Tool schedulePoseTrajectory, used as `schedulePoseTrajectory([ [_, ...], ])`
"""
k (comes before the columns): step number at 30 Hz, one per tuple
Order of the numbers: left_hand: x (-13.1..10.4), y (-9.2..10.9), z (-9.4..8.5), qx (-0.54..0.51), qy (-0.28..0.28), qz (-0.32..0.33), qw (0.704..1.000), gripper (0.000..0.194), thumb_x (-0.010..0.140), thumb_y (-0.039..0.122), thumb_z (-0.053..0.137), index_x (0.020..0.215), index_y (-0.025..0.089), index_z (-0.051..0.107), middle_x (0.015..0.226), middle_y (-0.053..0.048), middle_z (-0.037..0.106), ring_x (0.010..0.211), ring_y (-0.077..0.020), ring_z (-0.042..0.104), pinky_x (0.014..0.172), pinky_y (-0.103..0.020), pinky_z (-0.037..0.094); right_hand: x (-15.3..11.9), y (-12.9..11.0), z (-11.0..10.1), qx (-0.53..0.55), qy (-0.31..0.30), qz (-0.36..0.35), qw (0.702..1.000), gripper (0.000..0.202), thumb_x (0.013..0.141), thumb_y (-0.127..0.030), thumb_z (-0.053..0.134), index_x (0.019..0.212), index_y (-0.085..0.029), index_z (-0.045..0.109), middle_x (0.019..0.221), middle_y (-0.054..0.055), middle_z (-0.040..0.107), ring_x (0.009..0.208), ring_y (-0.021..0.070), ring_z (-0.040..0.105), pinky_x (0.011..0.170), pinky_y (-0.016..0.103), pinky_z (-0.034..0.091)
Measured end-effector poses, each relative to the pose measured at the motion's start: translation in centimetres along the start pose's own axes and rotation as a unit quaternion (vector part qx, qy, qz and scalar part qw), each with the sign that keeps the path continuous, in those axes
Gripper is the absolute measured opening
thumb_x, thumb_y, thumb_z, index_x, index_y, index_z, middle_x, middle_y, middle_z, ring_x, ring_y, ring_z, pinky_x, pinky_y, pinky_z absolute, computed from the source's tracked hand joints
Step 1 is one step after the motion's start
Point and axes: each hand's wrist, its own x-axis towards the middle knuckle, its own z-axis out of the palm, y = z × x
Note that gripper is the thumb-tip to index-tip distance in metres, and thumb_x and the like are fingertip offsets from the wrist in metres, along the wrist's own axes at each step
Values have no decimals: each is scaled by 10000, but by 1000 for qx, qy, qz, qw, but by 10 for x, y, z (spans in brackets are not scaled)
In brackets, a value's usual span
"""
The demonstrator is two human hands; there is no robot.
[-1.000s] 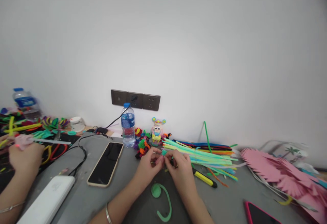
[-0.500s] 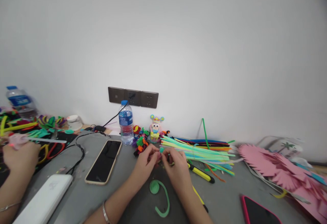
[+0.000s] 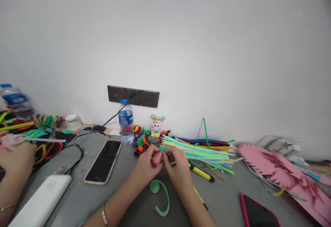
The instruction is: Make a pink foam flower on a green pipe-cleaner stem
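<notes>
Both of my hands meet over the grey table point(image 3: 222, 199), pinching one small pink tuft point(image 3: 157, 158) with a teal tip between them. My left hand point(image 3: 144, 166) closes thumb and forefinger on the tuft's near side; my right hand point(image 3: 178, 166) closes its fingertips on the far side, so the tuft sits just off the tabletop, between my two sets of fingers.

Just below my hands, nearer to me, lies a green curl point(image 3: 160, 196) of fuzzy wire with a coiled disc at one end. Under my right wrist a yellow pen point(image 3: 200, 199) shows. Just beyond my right fingers a yellow box cutter point(image 3: 200, 172) lies flat, and past it a bundle of pale green and mixed fuzzy wires point(image 3: 199, 149). Beyond my left fingers stand a heap of small coloured shapes point(image 3: 141, 142), a little doll point(image 3: 156, 130) and a water bottle point(image 3: 126, 121) by the wall. A phone point(image 3: 103, 161) lies left of my left hand, a white power bank point(image 3: 38, 203) further left. A pink-edged phone point(image 3: 256, 213) and pink paper feathers point(image 3: 274, 168) lie well to my right. At the far left another person's hand point(image 3: 14, 158) holds a pink piece.
</notes>
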Motion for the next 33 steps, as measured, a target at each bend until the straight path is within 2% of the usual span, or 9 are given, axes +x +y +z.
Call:
schedulePoseTrajectory([
  [3, 1, 4, -2, 31, 8, 12, 999, 64, 815, 213, 551, 868, 188, 524, 757, 14, 598, 671, -140, 577, 635, -226, 426, -1, -1, 0, 4, -6, -8, 1000, 137, 888, -152, 507, 765, -211, 492, 667, -23, 538, 574, 146, 469, 631, 287, 343],
  [6, 0, 7, -3, 46, 14, 25, 999, 34, 842, 220, 521, 850, 187, 521, 724, 19, 584, 642, -132, 564, 607, -214, 409, -2, -1, 0, 4, -10, -14, 1000, 152, 891, -142, 504, 759, -212, 478, 665, -25, 525, 577, 143, 466, 632, 286, 343],
  [10, -1, 5, -2, 54, 18, 31, 998, 42, 856, 227, 520, 874, 189, 524, 740, 13, 600, 658, -136, 580, 616, -211, 421, -1, 1, 1, 3, -5, -16, 1000, 142, 891, -142, 510, 770, -212, 486, 667, -26, 526, 575, 141, 467, 633, 284, 347],
  [16, -1, 1, -6, 56, 21, 58, 997, 189, 844, 189, 543, 1030, 194, 573, 925, -28, 685, 810, -156, 651, 719, -215, 467, 1, -3, -1, 8, 19, -43, 999, 154, 864, -106, 508, 757, -214, 488, 670, -19, 547, 585, 145, 479, 621, 274, 349],
  [20, -2, 2, -7, 86, 30, 74, 993, 121, 833, 185, 547, 926, 177, 624, 795, -14, 675, 689, -135, 619, 649, -201, 446, 1, -3, -2, 7, 15, -46, 999, 163, 859, -93, 498, 754, -216, 474, 650, -28, 531, 581, 142, 482, 626, 273, 355],
  [25, -1, 3, -5, 63, 29, 57, 996, 82, 815, 175, 545, 843, 162, 621, 715, 2, 630, 625, -117, 560, 602, -192, 418, -1, -1, 0, -2, 8, -40, 999, 150, 854, -99, 506, 765, -214, 470, 646, -36, 521, 574, 138, 484, 632, 277, 358],
  [33, -1, -4, -3, 17, 26, 20, 999, 87, 790, 200, 577, 864, 160, 596, 747, -1, 630, 649, -124, 570, 589, -186, 427, 1, -3, -2, -1, 25, -37, 999, 153, 840, -94, 502, 751, -215, 473, 640, -38, 525, 561, 137, 494, 625, 277, 370],
])
